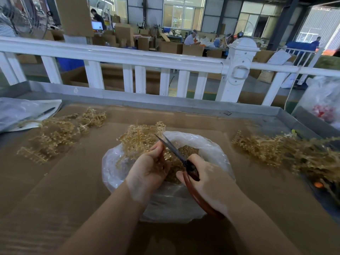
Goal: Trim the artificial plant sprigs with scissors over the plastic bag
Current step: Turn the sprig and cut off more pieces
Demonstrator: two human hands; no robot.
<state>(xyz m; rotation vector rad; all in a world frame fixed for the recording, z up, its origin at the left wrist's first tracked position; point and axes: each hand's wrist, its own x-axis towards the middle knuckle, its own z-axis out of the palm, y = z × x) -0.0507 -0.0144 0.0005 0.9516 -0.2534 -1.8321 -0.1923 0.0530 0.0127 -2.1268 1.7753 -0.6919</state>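
A clear plastic bag (211,150) lies open on the brown cardboard in front of me, with tan cut pieces inside. My left hand (149,170) grips a tan artificial plant sprig (139,138) over the bag's far left rim. My right hand (207,179) holds red-handled scissors (191,172), blades slightly apart and pointing up-left, their tips beside my left fingers at the sprig.
A pile of tan sprigs (55,133) lies at the left, a larger pile (287,153) at the right. A grey plastic sheet (20,113) sits far left. A metal tray rim (165,103) and a white fence (128,57) bound the far side.
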